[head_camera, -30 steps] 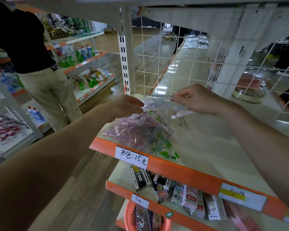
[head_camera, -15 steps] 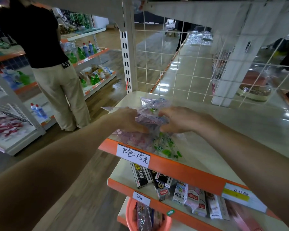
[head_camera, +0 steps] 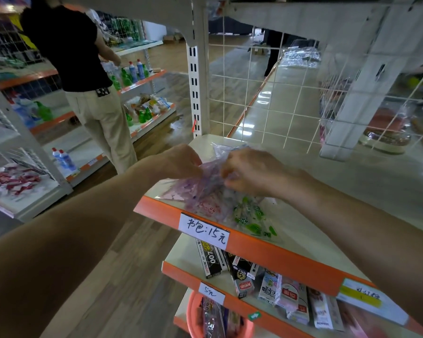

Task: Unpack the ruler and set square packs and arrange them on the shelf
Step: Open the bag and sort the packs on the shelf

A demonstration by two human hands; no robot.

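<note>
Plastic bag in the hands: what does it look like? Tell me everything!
The plastic bag is clear, thin and crinkly. Through it show pink packs on the left and green packs on the right. It lies at the front left corner of the shelf, its low end reaching the orange edge. The left hand and right hand pinch its bunched top.
</note>
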